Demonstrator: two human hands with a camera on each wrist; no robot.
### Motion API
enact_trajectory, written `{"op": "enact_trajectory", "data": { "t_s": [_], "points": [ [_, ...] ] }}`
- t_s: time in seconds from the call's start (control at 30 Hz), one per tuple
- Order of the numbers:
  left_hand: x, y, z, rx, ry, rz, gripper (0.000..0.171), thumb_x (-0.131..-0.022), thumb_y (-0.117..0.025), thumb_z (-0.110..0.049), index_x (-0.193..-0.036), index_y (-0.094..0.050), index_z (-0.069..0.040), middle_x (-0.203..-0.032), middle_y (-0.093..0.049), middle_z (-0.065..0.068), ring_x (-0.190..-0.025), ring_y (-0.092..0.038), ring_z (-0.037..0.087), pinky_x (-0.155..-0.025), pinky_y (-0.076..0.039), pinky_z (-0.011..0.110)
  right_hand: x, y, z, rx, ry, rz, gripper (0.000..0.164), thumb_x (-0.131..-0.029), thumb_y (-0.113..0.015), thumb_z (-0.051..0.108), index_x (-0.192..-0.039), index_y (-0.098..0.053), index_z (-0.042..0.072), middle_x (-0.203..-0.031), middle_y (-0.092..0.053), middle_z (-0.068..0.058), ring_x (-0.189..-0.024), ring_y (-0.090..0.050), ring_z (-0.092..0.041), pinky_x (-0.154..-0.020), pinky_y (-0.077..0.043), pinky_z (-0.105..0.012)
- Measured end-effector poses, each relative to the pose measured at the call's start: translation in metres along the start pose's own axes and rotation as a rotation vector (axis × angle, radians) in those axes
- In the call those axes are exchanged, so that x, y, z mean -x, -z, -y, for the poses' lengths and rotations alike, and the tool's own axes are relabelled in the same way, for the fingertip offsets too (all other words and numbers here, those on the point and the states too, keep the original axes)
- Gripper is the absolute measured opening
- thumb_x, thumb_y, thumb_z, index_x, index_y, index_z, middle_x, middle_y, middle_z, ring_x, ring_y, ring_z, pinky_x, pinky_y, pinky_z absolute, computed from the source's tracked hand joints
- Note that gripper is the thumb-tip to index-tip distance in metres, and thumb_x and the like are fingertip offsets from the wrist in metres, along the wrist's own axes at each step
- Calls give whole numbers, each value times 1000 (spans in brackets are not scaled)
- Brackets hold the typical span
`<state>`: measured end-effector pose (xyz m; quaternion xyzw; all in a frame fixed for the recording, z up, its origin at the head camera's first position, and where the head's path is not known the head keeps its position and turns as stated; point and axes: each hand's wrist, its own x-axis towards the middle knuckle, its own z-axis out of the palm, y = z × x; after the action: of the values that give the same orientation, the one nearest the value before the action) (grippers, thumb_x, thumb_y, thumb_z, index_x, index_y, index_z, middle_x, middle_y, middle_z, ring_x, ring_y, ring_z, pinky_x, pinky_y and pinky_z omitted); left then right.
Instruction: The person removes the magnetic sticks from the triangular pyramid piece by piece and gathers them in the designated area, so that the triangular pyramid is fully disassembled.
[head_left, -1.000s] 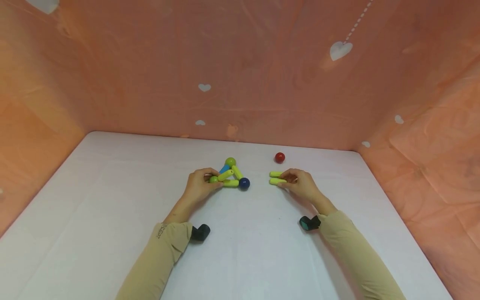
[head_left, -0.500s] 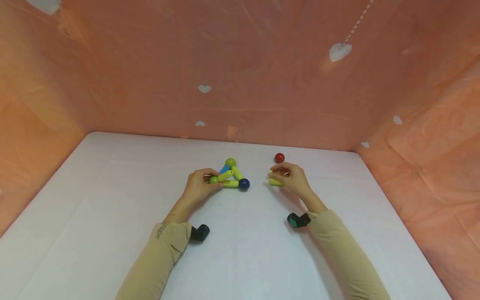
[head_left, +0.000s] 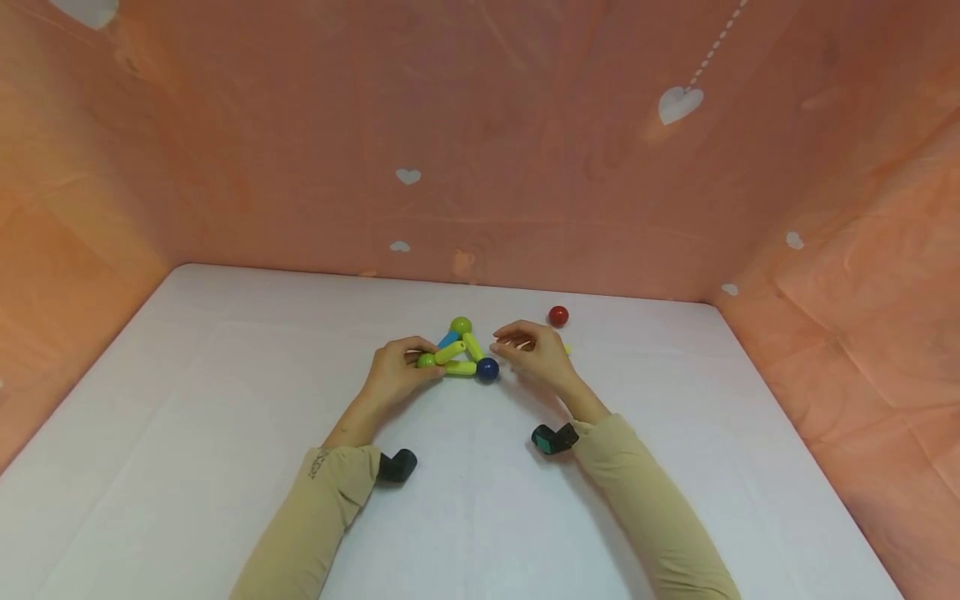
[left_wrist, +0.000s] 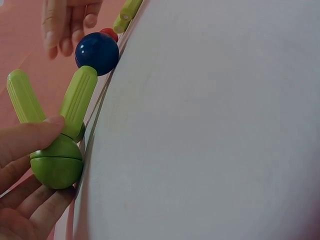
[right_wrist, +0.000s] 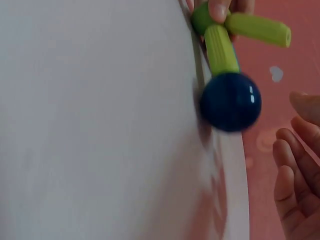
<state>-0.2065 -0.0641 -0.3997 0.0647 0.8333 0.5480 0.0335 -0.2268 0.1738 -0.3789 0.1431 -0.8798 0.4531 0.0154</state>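
Observation:
My left hand (head_left: 397, 367) grips a green ball (left_wrist: 57, 162) between thumb and fingers. That ball is a corner of a triangle of magnetic rods and balls lying on the table. A yellow-green rod (head_left: 452, 352) points up at a slant from it, its upper end free. Another yellow-green rod (left_wrist: 79, 97) joins it to a dark blue ball (head_left: 487, 369). A second green ball (head_left: 461, 325) forms the far corner, with a blue rod (head_left: 448, 338) and a yellow-green rod (head_left: 473, 346) meeting it. My right hand (head_left: 536, 354) hovers just right of the blue ball, fingers loosely bent, holding nothing.
A red ball (head_left: 558, 316) sits at the back, beyond my right hand. Loose yellow-green rods (left_wrist: 127, 15) lie to the right, mostly hidden behind that hand in the head view. The white table (head_left: 465, 500) ends at an orange cloth backdrop (head_left: 555, 208).
My right hand has let go of the loose yellow-green rods and moved left, up to the blue ball. The left hand and the triangle have stayed in place.

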Motion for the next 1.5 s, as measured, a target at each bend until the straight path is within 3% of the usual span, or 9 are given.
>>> {"op": "enact_trajectory", "data": {
  "t_s": [0.13, 0.4, 0.73, 0.87, 1.2, 1.4, 1.5],
  "points": [
    [0, 0, 1, 11, -4, 3, 32, -78, -75, -1, -108, -64, 3, -121, -61, 23, -119, -57, 36, -97, -49, 39, -3, -8, 7, -34, -2, 16, 26, -85, -72, 19, -106, -70, 4, -95, -70, -10, -87, -62, -20, -75, -50, -27],
    [1, 2, 2, 13, -10, 8, 33, -79, -75, -3, -108, -62, 2, -123, -60, 23, -121, -55, 37, -99, -47, 40, -4, -22, 14, -116, 73, 29, 25, -88, -69, 15, -109, -68, 1, -99, -70, -14, -89, -63, -20, -79, -52, -28],
    [2, 2, 3, -8, -27, -10, 33, -78, -76, -3, -107, -63, 1, -123, -61, 23, -119, -57, 37, -98, -49, 42, -5, -37, 21, -204, 89, 139, 31, -89, -67, 13, -116, -64, -2, -108, -68, -16, -95, -66, -24, -80, -54, -27],
    [2, 1, 4, -10, -33, -17, 33, -78, -76, -3, -107, -63, 2, -122, -61, 23, -118, -58, 37, -97, -49, 41, -5, -43, 23, -184, 95, 172, 32, -89, -68, 13, -116, -64, -2, -111, -68, -15, -96, -68, -25, -79, -55, -27],
    [2, -2, 2, 16, -18, -24, 32, -78, -75, -1, -107, -63, 2, -121, -62, 23, -119, -57, 36, -97, -49, 40, -4, -50, 19, -168, 96, 90, 24, -90, -67, 15, -109, -68, 0, -105, -71, -15, -95, -69, -23, -78, -54, -22],
    [2, -2, 1, 27, -9, -23, 31, -79, -75, 0, -106, -62, 3, -123, -60, 24, -120, -57, 36, -97, -50, 39, -4, -48, 14, -359, 34, -27, 25, -93, -62, 9, -112, -64, -7, -103, -69, -21, -90, -69, -23, -75, -55, -22],
    [3, -1, 1, 28, 12, -31, 30, -79, -74, 0, -106, -62, 2, -124, -60, 24, -121, -56, 35, -97, -49, 39, -3, -46, 11, -390, 20, -27, 25, -93, -61, 7, -111, -64, -9, -102, -68, -19, -87, -69, -20, -76, -55, -22]
  ]
}}
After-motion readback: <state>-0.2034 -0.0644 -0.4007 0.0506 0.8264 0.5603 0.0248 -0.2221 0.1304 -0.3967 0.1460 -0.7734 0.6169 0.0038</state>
